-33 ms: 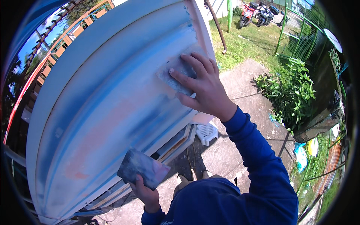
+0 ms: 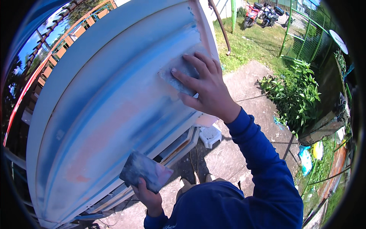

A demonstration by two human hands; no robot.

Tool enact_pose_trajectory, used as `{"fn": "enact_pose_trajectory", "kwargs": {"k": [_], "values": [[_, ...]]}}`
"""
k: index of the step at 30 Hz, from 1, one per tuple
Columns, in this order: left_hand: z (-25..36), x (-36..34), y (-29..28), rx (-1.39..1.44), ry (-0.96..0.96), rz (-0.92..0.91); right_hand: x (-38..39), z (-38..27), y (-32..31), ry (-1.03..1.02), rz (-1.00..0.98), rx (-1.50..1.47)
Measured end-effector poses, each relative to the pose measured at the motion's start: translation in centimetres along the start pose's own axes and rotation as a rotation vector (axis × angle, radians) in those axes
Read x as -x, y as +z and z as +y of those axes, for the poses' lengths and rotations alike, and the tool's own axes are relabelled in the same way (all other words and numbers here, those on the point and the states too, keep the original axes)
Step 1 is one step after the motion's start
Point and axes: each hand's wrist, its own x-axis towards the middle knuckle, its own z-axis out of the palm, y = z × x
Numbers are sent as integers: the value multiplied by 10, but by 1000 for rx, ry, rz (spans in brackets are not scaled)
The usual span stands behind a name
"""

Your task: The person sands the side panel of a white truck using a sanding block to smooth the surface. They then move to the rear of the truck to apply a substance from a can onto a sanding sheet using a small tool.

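A curved white and blue panel (image 2: pixel 95 107), like a boat hull, with pinkish patches fills the middle and left. My right hand (image 2: pixel 206 86) presses a thin, worn grey pad (image 2: pixel 167 76) flat on its upper right part, fingers curled and spread over it. Lower down, my left hand (image 2: pixel 148 196) grips a dark rectangular sheet or pad (image 2: pixel 139 170) with a pink smeared corner, held in front of the panel's lower edge.
Below the panel are a white plastic stool (image 2: pixel 209 133), boards and concrete ground (image 2: pixel 248 91). To the right are a leafy bush (image 2: pixel 293 95), green mesh fence, plastic bags (image 2: pixel 305 160) and parked scooters (image 2: pixel 251 15). An orange railing (image 2: pixel 68 38) runs at upper left.
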Motion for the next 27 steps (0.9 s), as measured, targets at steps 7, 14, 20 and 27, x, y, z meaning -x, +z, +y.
{"fn": "enact_pose_trajectory", "kwargs": {"k": [7, 14, 20, 27], "values": [[-4, -4, -1, 23, -10, -21, -22, 13, 10, -44, 50, 27], [-4, -5, -1, -3, -58, -1, -8, 14, 19, -31, 28, 49], [-4, -4, 3, 15, -106, -9, 16, 4, 1, 36, -90, 30], [-2, 1, 11, -12, -128, -26, -16, 9, 7, -30, 42, 64]]}}
